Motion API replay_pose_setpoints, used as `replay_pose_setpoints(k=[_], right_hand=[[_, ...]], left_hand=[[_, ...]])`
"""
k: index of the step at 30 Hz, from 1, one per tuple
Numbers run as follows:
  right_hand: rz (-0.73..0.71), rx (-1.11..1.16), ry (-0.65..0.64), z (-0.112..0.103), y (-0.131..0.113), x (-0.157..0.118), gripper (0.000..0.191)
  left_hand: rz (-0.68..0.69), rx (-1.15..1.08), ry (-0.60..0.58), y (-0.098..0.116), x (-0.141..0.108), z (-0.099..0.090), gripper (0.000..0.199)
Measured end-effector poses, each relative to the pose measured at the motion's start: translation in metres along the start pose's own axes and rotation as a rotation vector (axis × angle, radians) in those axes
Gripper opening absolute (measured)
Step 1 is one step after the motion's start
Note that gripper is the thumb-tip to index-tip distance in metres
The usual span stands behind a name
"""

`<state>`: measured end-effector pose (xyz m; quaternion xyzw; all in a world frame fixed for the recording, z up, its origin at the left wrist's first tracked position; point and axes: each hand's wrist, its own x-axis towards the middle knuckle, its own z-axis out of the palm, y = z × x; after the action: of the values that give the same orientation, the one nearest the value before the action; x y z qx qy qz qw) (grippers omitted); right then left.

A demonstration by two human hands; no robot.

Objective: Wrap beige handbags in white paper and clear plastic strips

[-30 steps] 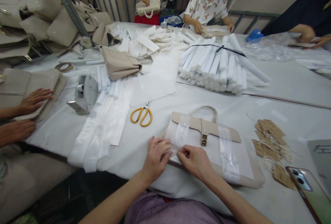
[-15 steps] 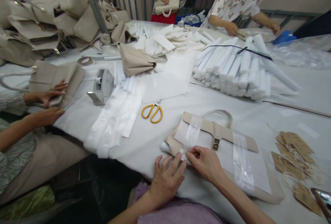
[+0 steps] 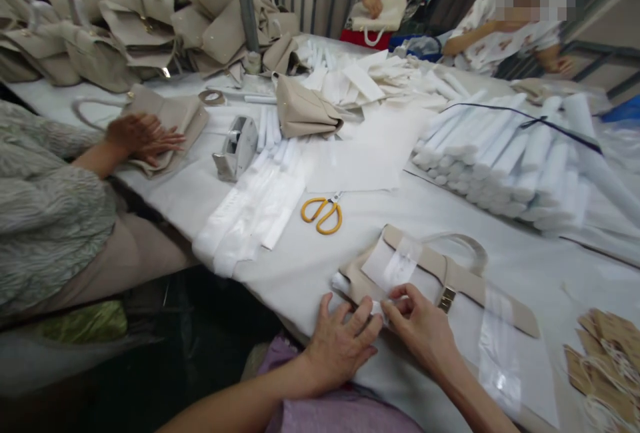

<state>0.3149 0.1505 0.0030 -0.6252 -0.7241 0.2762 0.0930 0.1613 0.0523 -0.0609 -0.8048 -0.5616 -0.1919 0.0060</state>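
Observation:
A beige handbag (image 3: 505, 300) lies flat in front of me at the lower right. Its looped handle points away from me, and it has a metal clasp (image 3: 447, 298). A pale sheet (image 3: 460, 333) covers its front under the flap, and clear tape strips (image 3: 500, 346) cross both. At the bag's near left corner, my left hand (image 3: 340, 346) rests with fingers spread. My right hand (image 3: 423, 323) pinches a small white piece (image 3: 378, 308) at the bag's edge, by my left fingertips. What the piece is, I cannot make out.
Yellow-handled scissors (image 3: 323, 212), white strips (image 3: 255, 213) and a tape dispenser (image 3: 236, 148) are to the left. Bundled white rolls (image 3: 500, 160) lie beyond the bag; brown tags (image 3: 603, 360) sit right. A co-worker's hands (image 3: 145, 136) press another bag. More bags are piled behind.
My view has swung left, so everything appears farther right. My hands stay at the bag's corner. The left co-worker's hands are now together on their bag; the far-right person has raised an arm.

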Motion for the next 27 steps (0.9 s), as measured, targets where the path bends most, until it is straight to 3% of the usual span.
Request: replay_pose_setpoints(k=[7, 17, 24, 27], right_hand=[[-0.23, -0.087, 0.15, 0.011, 0.008, -0.01, 0.03], [-0.02, -0.028, 0.043, 0.002, -0.004, -0.005, 0.029], [-0.003, 0.036, 0.062, 0.004, -0.005, -0.008, 0.023], [-0.012, 0.098, 0.1, -0.007, -0.002, -0.013, 0.028]], left_hand=[[-0.002, -0.013, 0.045, -0.005, 0.0, -0.002, 0.044], [0.005, -0.066, 0.035, -0.006, -0.002, 0.002, 0.053], [-0.005, -0.091, 0.032, -0.002, -0.004, -0.001, 0.058], [-0.019, -0.069, 0.048, -0.001, -0.003, 0.0, 0.059]])
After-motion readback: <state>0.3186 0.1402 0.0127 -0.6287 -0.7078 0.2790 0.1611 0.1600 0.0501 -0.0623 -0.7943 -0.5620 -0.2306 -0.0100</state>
